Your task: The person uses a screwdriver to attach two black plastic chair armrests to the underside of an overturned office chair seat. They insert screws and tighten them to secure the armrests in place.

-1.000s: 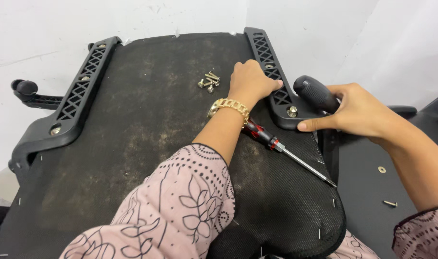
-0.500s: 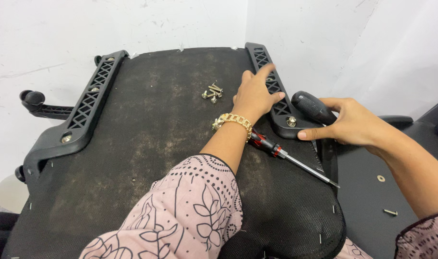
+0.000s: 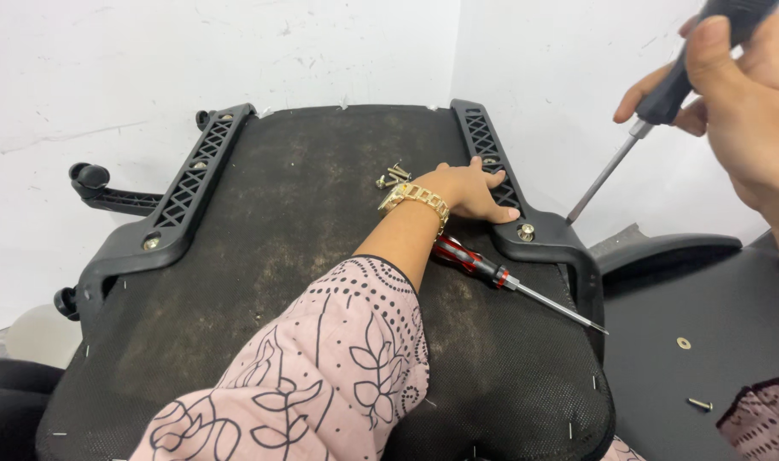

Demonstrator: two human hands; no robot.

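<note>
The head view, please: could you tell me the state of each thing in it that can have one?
Left hand: flat, pressing the right bracket.
Right hand: raised, gripping the black-handled screwdriver, tip clear of the bracket.
Red screwdriver: lying loose on the seat underside.
Bracket screw: seated in its hole.
Loose screws: piled, unfitted.
Washer: lying loose.

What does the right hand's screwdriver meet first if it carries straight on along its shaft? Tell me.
The right hand aims its black-handled screwdriver down-left; it would probably meet the armrest bracket first, near its bolt, though depth is unclear.
</note>
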